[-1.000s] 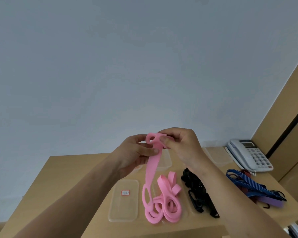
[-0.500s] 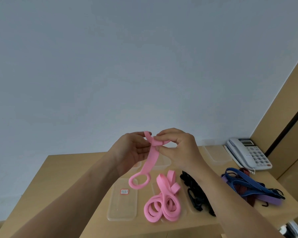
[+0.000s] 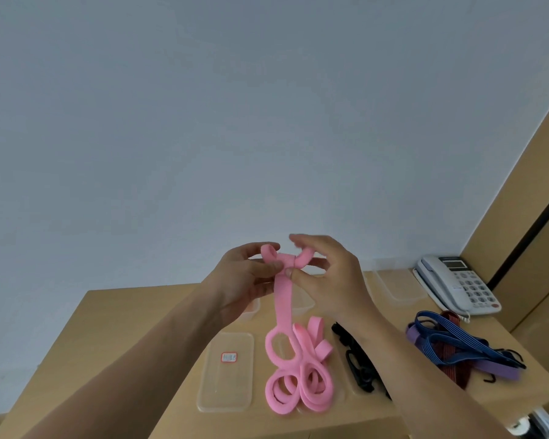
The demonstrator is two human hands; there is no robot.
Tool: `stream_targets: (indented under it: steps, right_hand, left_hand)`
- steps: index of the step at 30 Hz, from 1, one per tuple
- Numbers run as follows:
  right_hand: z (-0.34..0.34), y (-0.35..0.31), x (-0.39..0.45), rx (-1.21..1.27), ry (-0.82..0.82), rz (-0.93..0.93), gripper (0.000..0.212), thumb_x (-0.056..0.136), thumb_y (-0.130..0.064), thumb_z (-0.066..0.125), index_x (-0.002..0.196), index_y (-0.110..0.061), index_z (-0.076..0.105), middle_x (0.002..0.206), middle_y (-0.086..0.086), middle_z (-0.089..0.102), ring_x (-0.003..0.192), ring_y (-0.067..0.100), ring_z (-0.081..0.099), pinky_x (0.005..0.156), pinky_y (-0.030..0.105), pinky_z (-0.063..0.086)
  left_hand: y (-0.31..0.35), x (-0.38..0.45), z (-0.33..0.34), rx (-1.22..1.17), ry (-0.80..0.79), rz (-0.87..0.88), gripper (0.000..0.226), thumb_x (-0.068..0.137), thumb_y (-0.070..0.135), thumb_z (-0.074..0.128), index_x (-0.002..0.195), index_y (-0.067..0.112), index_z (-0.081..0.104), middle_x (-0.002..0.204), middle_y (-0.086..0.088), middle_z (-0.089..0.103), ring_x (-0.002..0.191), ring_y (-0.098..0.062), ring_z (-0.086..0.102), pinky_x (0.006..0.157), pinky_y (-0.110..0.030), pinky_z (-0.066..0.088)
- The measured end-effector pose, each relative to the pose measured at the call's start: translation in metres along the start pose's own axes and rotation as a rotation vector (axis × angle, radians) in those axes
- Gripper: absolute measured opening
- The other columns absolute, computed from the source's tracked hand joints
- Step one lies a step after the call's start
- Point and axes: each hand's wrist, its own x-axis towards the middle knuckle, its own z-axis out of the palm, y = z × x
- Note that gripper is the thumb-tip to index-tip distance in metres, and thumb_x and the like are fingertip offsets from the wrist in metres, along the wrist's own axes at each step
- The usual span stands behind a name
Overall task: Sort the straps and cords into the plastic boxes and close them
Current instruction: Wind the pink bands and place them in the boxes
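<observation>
above the tan wooden desk [image 3: 114, 315]: flat pink elastic strap [image 3: 282, 307], top end pinched by left hand [image 3: 244, 280] and right hand [image 3: 327, 280], looped tail dangling over coiled pink straps [image 3: 298, 384]. risk: loose folds springing open, snagging pile.

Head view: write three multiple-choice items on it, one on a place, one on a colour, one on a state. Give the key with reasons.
1. Where is the telephone?
A. far right of the table
B. left edge of the table
C. on the floor

2. What colour is the strap held up in both hands?
A. black
B. pink
C. blue

3. How does the label-bearing clear lid lie?
A. snapped onto a box
B. flat on the table
C. leaning on the wall

Key: 1 A, the telephone sits at the table's far right. 2 B, the left hand and right hand pinch a pink strap. 3 B, the lid lies flat beside the pink straps.
</observation>
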Motion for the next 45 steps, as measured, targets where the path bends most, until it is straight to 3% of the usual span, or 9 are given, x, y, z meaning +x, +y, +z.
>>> stream_targets:
  steps: [2,6,16,22,26,33,38,42,45]
  right_hand:
    - [0.000,0.001,0.002,0.109,-0.020,0.163,0.053,0.077,-0.014,0.085,0.122,-0.034,0.066,0.119,-0.014,0.062,0.107,0.005,0.064,0.084,0.025,0.058]
    - [-0.003,0.003,0.004,0.434,-0.141,0.385,0.026,0.085,-0.009,0.078,0.109,-0.016,0.070,0.102,0.005,0.075,0.091,0.019,0.074,0.072,0.033,0.061]
    - [0.003,0.001,0.004,0.395,-0.008,0.286,0.013,0.081,-0.003,0.077,0.083,-0.016,0.073,0.086,0.002,0.074,0.081,0.022,0.074,0.067,0.032,0.060]
    - [0.002,0.000,0.002,0.291,0.031,0.230,0.022,0.080,-0.003,0.077,0.082,-0.024,0.073,0.089,-0.004,0.074,0.089,0.021,0.072,0.085,0.046,0.060]
    - [0.003,-0.001,-0.003,0.262,0.020,0.208,0.022,0.079,-0.002,0.079,0.088,-0.022,0.074,0.090,-0.006,0.075,0.089,0.015,0.071,0.085,0.042,0.060]
    - [0.006,0.000,-0.013,0.207,0.066,0.109,0.022,0.080,-0.004,0.082,0.087,-0.023,0.074,0.091,-0.009,0.073,0.091,0.013,0.071,0.079,0.031,0.060]
    - [0.007,0.002,-0.020,0.078,0.079,-0.033,0.016,0.081,0.003,0.079,0.091,-0.009,0.074,0.093,-0.003,0.069,0.093,0.016,0.067,0.080,0.031,0.058]
    - [0.003,0.004,-0.024,0.063,-0.003,0.001,0.026,0.080,0.002,0.078,0.099,-0.014,0.072,0.103,-0.006,0.067,0.100,0.013,0.066,0.084,0.030,0.057]
    - [0.000,0.005,-0.025,0.178,-0.048,0.093,0.030,0.079,-0.001,0.079,0.101,-0.021,0.073,0.108,-0.008,0.068,0.103,0.014,0.067,0.087,0.032,0.058]
  left_hand:
    - [0.002,0.001,0.001,0.015,0.013,0.038,0.036,0.089,-0.012,0.064,0.122,0.003,0.064,0.116,-0.026,0.070,0.089,-0.033,0.072,0.075,-0.036,0.061]
    - [0.004,0.001,0.001,0.100,0.040,0.112,0.040,0.086,-0.017,0.065,0.118,0.006,0.066,0.110,-0.024,0.072,0.082,-0.027,0.073,0.072,-0.031,0.060]
    - [-0.003,0.001,0.002,0.294,0.080,0.241,0.043,0.081,-0.008,0.075,0.115,0.019,0.068,0.107,-0.006,0.076,0.095,-0.025,0.074,0.088,-0.038,0.059]
    - [-0.008,-0.004,-0.003,0.381,-0.076,0.111,0.020,0.096,0.017,0.067,0.115,0.015,0.073,0.111,-0.009,0.076,0.105,-0.027,0.071,0.094,-0.037,0.057]
    - [-0.006,-0.008,0.000,0.336,-0.082,0.069,0.026,0.097,0.033,0.065,0.109,0.012,0.075,0.106,-0.013,0.077,0.099,-0.028,0.074,0.078,-0.027,0.058]
    - [-0.005,-0.011,0.005,0.229,-0.101,0.027,0.025,0.098,0.026,0.064,0.108,0.007,0.076,0.107,-0.018,0.076,0.090,-0.026,0.073,0.070,-0.024,0.055]
    - [-0.007,-0.012,0.006,0.175,-0.092,0.007,0.024,0.096,0.017,0.064,0.111,0.001,0.074,0.109,-0.021,0.075,0.093,-0.029,0.072,0.068,-0.022,0.055]
    - [-0.013,-0.011,0.006,0.141,-0.075,0.016,0.023,0.095,0.010,0.064,0.114,0.000,0.072,0.110,-0.021,0.075,0.103,-0.036,0.072,0.081,-0.032,0.059]
    - [-0.013,-0.009,0.005,0.110,-0.032,0.048,0.025,0.092,-0.001,0.067,0.117,-0.001,0.069,0.112,-0.022,0.074,0.102,-0.037,0.072,0.079,-0.033,0.059]
